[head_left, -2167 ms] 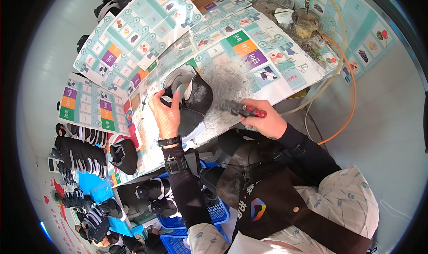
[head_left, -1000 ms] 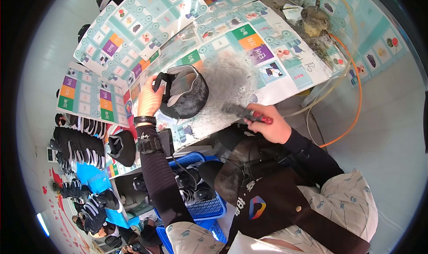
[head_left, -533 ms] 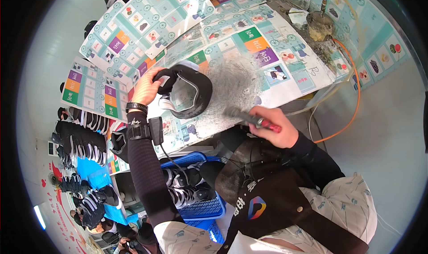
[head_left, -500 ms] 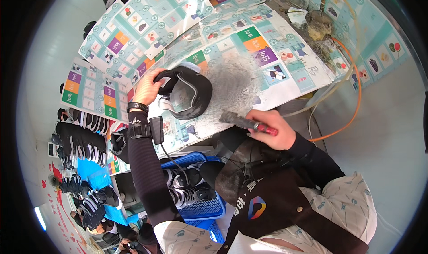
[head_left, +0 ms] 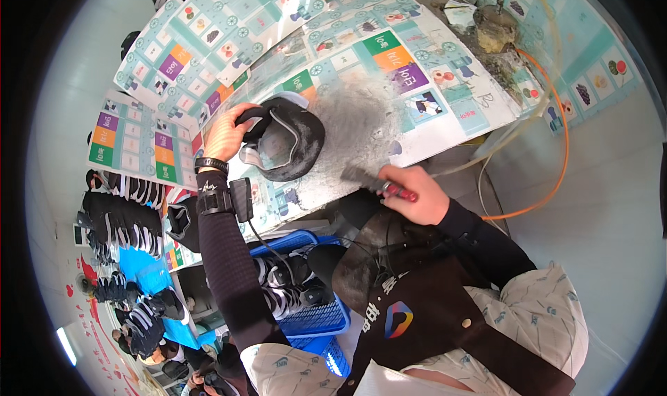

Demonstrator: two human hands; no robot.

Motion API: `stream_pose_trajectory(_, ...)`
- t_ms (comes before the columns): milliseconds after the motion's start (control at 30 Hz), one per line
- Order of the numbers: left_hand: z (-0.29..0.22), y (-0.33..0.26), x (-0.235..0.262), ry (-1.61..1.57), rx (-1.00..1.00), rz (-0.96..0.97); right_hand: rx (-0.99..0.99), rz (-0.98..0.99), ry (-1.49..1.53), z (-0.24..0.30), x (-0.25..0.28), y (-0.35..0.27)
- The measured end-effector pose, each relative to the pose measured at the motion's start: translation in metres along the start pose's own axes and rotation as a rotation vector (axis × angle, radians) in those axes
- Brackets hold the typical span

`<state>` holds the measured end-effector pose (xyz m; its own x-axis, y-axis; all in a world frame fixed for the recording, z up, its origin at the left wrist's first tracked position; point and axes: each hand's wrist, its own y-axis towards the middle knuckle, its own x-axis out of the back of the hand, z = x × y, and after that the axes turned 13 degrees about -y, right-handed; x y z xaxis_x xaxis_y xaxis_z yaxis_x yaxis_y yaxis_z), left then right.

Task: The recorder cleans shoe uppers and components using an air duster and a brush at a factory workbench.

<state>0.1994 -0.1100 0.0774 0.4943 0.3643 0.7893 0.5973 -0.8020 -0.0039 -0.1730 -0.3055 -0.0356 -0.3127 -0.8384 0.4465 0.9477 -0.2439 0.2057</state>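
My left hand [head_left: 227, 133] is closed on the collar edge of a black shoe upper [head_left: 300, 161], holding it over the printed sheets on the table. The opening faces up, showing a pale lining and a whitish edge. My right hand [head_left: 415, 196] grips a brush [head_left: 365, 180] with a dark head and a red-ended handle. The brush head is at the table's front edge, to the right of the shoe upper and apart from it. A black wrist strap with a small box [head_left: 241, 200] and cable sits on my left forearm.
A dark grey smudge [head_left: 358, 125] marks the table sheets [head_left: 445, 62]. Below the table is a blue basket [head_left: 333, 323] of black-and-white shoes. Rows of shoes [head_left: 128, 219] stand at left, with people beyond. A crusted pot [head_left: 495, 31] and an orange hose [head_left: 561, 139] are at right.
My right hand has moved slightly left with the brush. My left hand and the shoe upper have shifted a little left and up in the picture; the whole view has shifted slightly too.
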Motion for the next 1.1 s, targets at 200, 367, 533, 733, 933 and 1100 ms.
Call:
stream_pose_trajectory(200, -0.029, -0.009, 0.032, -0.091, -0.019, 0.0, 0.032, -0.018, 0.043, 0.003, 0.006, 0.001)
stream_pose_trajectory(367, -0.044, -0.007, 0.033, -0.049, -0.083, 0.212, -0.178, -0.035, 0.277, 0.026, 0.042, 0.002)
stream_pose_trajectory(533, -0.032, -0.007, 0.012, -0.084, -0.014, 0.218, 0.145, 0.08, 0.192, 0.018, 0.026, 0.013)
stream_pose_trajectory(733, -0.032, -0.009, 0.008, -0.084, -0.007, 0.223, 0.077, 0.093, 0.165, 0.019, 0.029, 0.014)
stream_pose_trajectory(933, -0.021, -0.016, 0.007, -0.117, 0.012, 0.197, -0.065, 0.039, 0.262, 0.01, 0.022, 0.009)
stream_pose_trajectory(1100, -0.015, -0.018, 0.009, -0.16, 0.028, 0.188, 0.073, 0.062, 0.12, 0.009, 0.021, 0.006)
